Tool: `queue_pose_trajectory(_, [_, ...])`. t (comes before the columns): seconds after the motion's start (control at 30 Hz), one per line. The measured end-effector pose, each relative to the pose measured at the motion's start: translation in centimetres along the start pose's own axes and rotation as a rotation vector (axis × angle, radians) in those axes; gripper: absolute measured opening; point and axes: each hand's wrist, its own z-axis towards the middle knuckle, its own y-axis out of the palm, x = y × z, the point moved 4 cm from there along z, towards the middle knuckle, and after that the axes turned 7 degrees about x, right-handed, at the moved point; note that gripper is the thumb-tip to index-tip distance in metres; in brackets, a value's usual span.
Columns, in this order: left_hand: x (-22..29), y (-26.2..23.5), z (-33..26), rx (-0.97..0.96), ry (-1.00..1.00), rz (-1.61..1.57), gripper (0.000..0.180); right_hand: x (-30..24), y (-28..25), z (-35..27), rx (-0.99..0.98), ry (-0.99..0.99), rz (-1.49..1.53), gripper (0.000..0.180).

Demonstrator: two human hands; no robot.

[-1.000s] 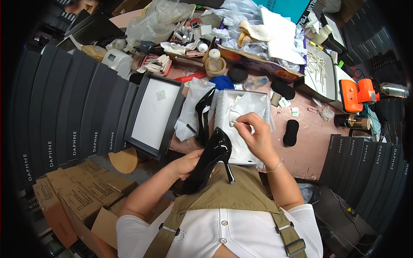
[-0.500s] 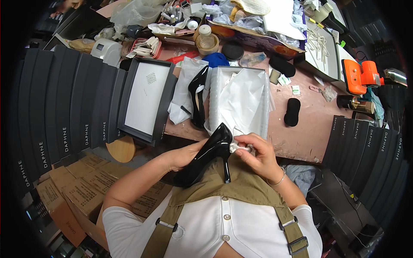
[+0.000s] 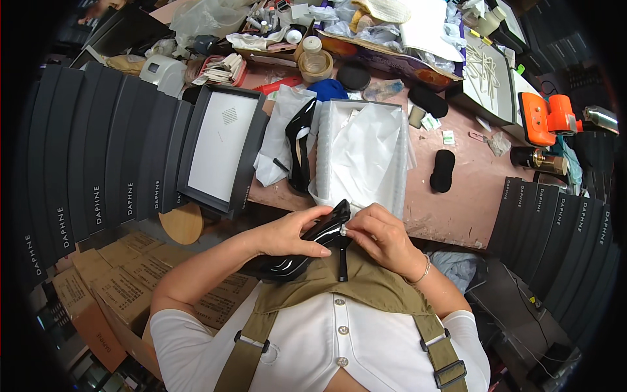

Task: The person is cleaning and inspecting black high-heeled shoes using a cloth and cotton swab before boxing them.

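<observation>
A glossy black high-heeled shoe point(image 3: 287, 264) is tilted over my olive apron, its toe toward the lower left and its slim heel pointing down. My left hand point(image 3: 294, 234) grips it round the side, thumb across the upper. At the back of the shoe, my right hand point(image 3: 382, 238) pinches a small white cloth point(image 3: 344, 230) against the surface by the heel; most of the cloth is hidden by the fingers. Ahead, a second black high-heeled shoe point(image 3: 299, 153) lies on white paper. Beside it sits a shoebox point(image 3: 324, 166) lined with white tissue paper point(image 3: 366, 147).
A grey box lid point(image 3: 219, 147) rests left of the paper. Dark shoeboxes stand in rows at left point(image 3: 98, 144) and right point(image 3: 555, 235). A black oval pad point(image 3: 443, 171) and an orange tool point(image 3: 537, 117) lie on the pink table point(image 3: 457, 215). Cartons point(image 3: 124, 281) are stacked at lower left.
The shoe has been turned and lowered slightly. My left hand has shifted so its thumb shows over the upper. My right hand has moved left, pressing the cloth closer to the shoe's back.
</observation>
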Motion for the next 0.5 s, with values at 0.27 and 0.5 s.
queue_pose_trajectory(0.27, [-1.3, 1.0, 0.3, 0.041, 0.059, 0.065, 0.084, -1.1, 1.1, 0.6, -0.174, -0.184, -0.091, 0.013])
queue_pose_trajectory(0.5, [-1.1, 1.1, -0.5, 0.085, 0.104, 0.09, 0.08, 0.5, -0.5, 0.2, -0.173, -0.125, -0.198, 0.014])
